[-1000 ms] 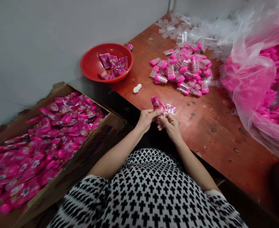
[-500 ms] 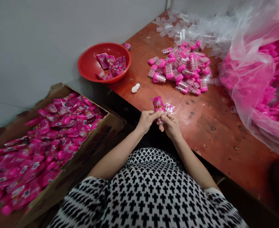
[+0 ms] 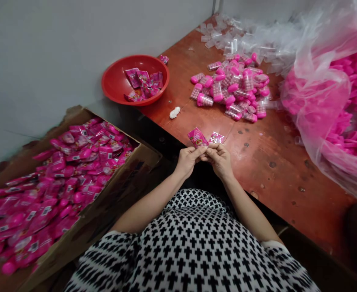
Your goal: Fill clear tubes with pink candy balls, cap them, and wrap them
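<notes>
My left hand and my right hand meet at the near edge of the brown table, fingers pinched together. Between them they hold a small pink sachet that sticks up and leans left. A second pink and clear wrapper shows just beyond my right fingers; I cannot tell whether it is held or lies on the table. A small pink capped tube may be hidden inside my fingers.
A red bowl with pink sachets sits at the table's left end. A heap of pink-capped tubes lies further back, clear tubes behind it. A clear bag of pink caps fills the right. A cardboard box of packed pink packets stands at my left.
The sachet has tipped from upright to leaning left, and my fingers have drawn closer together around its lower end. The hands have stayed in place.
</notes>
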Tool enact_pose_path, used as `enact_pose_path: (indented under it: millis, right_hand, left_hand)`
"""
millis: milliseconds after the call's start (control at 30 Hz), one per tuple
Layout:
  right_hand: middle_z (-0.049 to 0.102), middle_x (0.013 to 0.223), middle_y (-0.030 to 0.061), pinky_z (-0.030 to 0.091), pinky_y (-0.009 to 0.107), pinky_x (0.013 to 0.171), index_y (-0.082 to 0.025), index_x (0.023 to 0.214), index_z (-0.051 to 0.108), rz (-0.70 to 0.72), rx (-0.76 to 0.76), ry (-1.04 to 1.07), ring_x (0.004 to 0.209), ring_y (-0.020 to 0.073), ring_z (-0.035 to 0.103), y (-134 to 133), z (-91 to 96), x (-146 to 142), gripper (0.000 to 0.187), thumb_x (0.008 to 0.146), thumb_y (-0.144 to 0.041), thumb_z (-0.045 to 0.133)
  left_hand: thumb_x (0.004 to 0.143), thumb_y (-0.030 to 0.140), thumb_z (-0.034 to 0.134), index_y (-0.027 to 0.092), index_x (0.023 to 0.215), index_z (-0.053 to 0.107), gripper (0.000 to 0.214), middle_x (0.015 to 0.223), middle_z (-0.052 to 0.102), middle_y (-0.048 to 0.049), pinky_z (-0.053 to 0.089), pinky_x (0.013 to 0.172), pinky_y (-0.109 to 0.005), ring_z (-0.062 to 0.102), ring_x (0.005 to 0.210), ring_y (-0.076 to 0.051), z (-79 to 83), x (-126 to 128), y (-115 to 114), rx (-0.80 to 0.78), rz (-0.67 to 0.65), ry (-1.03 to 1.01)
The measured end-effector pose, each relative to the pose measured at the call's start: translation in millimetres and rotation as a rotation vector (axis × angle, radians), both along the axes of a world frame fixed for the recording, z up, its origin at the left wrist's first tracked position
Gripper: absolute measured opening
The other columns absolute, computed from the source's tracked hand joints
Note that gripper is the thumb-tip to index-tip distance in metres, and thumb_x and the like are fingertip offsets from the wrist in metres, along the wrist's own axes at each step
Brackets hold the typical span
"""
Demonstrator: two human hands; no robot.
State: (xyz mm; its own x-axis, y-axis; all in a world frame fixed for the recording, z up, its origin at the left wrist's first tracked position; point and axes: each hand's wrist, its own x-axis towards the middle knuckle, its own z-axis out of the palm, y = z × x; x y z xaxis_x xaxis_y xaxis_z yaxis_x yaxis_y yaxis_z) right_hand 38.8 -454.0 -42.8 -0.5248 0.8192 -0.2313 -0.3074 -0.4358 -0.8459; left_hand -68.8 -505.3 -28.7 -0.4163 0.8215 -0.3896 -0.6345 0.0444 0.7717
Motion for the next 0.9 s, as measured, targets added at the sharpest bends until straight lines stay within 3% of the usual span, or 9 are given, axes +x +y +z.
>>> enact_pose_path:
  millis: [133, 233, 400, 467, 533, 633, 700, 767, 900]
  right_hand:
    - [0.065, 0.056, -0.0069, 0.056, 0.021, 0.047, -0.020, 0.076, 0.055, 0.007, 0.027, -0.018, 0.045, 0.0100, 0.063, -0.2, 2.8, -17.5, 0.038, 0.058, -0.041, 0.081]
    - [0.065, 0.057, -0.0056, 0.056, 0.022, 0.047, -0.020, 0.075, 0.054, 0.057, 0.064, -0.048, 0.047, 0.0110, 0.063, -0.5, 9.0, -25.3, 0.037, 0.060, -0.041, 0.080]
    - [0.069, 0.071, -0.0012, 0.053, 0.022, 0.049, -0.021, 0.086, 0.054, -0.017, 0.184, -0.123, 0.055, 0.0114, 0.065, 20.7, 15.9, -2.9, 0.033, 0.070, -0.044, 0.072]
    - [0.069, 0.071, -0.0004, 0.051, 0.020, 0.047, -0.021, 0.086, 0.054, -0.116, 0.238, -0.182, 0.054, 0.0102, 0.064, 35.8, 14.5, 14.1, 0.030, 0.076, -0.046, 0.067]
    - [0.068, 0.071, 0.0000, 0.049, 0.020, 0.047, -0.020, 0.085, 0.055, -0.181, 0.272, -0.234, 0.053, 0.0094, 0.063, 49.1, 12.2, 29.2, 0.029, 0.078, -0.047, 0.064]
    - [0.067, 0.071, 0.0001, 0.050, 0.020, 0.048, -0.019, 0.083, 0.056, -0.203, 0.298, -0.281, 0.053, 0.0087, 0.062, 59.3, 10.9, 43.2, 0.029, 0.078, -0.047, 0.064]
    - [0.067, 0.071, -0.0003, 0.050, 0.020, 0.047, -0.019, 0.082, 0.057, -0.193, 0.302, -0.296, 0.051, 0.0082, 0.061, 60.0, 11.6, 47.9, 0.028, 0.077, -0.046, 0.065]
    - [0.066, 0.069, -0.0010, 0.050, 0.020, 0.047, -0.019, 0.081, 0.057, -0.183, 0.298, -0.311, 0.050, 0.0080, 0.060, 59.1, 12.5, 51.1, 0.027, 0.076, -0.044, 0.066]
    - [0.065, 0.065, -0.0013, 0.050, 0.021, 0.048, -0.019, 0.079, 0.056, -0.173, 0.291, -0.348, 0.049, 0.0088, 0.059, 59.9, 11.1, 54.3, 0.028, 0.074, -0.044, 0.068]
  left_hand:
    - [0.052, 0.033, 0.084, 0.009, 0.053, 0.062, 0.032, 0.054, 0.060, -0.0009, 0.049, 0.056, -0.022, 0.057, 0.052, -0.008, 0.6, 2.0, -6.4, 0.025, -0.009, -0.006]
    - [0.057, 0.032, 0.082, 0.011, 0.063, 0.066, 0.027, 0.068, 0.068, -0.0041, 0.053, 0.065, -0.025, 0.064, 0.063, -0.012, 9.9, -13.8, -19.3, 0.095, 0.031, 0.010]
    - [0.072, 0.065, 0.057, 0.021, 0.096, 0.066, 0.051, 0.101, 0.071, -0.0039, 0.052, 0.087, -0.032, 0.066, 0.093, -0.017, 30.6, -67.0, -44.3, 0.296, 0.543, 0.149]
    - [0.075, 0.068, 0.051, 0.023, 0.107, 0.062, 0.055, 0.105, 0.070, -0.0037, 0.049, 0.093, -0.036, 0.066, 0.096, -0.018, 27.5, -75.0, -39.7, 0.311, 0.614, 0.220]
    - [0.075, 0.059, 0.060, 0.024, 0.112, 0.061, 0.051, 0.113, 0.068, -0.0061, 0.044, 0.100, -0.040, 0.063, 0.105, -0.020, 15.8, -66.0, -23.5, 0.237, 0.447, 0.411]
    - [0.072, 0.041, 0.071, 0.024, 0.111, 0.065, 0.043, 0.129, 0.058, -0.0080, 0.027, 0.112, -0.045, 0.047, 0.127, -0.025, -9.1, -33.3, 11.5, 0.137, -0.028, 0.926]
    - [0.072, 0.033, 0.072, 0.024, 0.109, 0.067, 0.038, 0.131, 0.057, -0.0073, 0.015, 0.115, -0.049, 0.038, 0.133, -0.027, -23.8, -13.3, 32.3, 0.109, -0.234, 1.176]
    - [0.075, 0.027, 0.069, 0.025, 0.106, 0.068, 0.031, 0.130, 0.057, -0.0065, 0.009, 0.115, -0.053, 0.035, 0.135, -0.028, -34.0, -1.8, 45.5, 0.084, -0.321, 1.308]
    - [0.081, 0.025, 0.062, 0.028, 0.100, 0.070, 0.021, 0.126, 0.060, -0.0039, 0.008, 0.114, -0.057, 0.036, 0.135, -0.027, -42.7, 0.6, 51.9, 0.055, -0.295, 1.364]
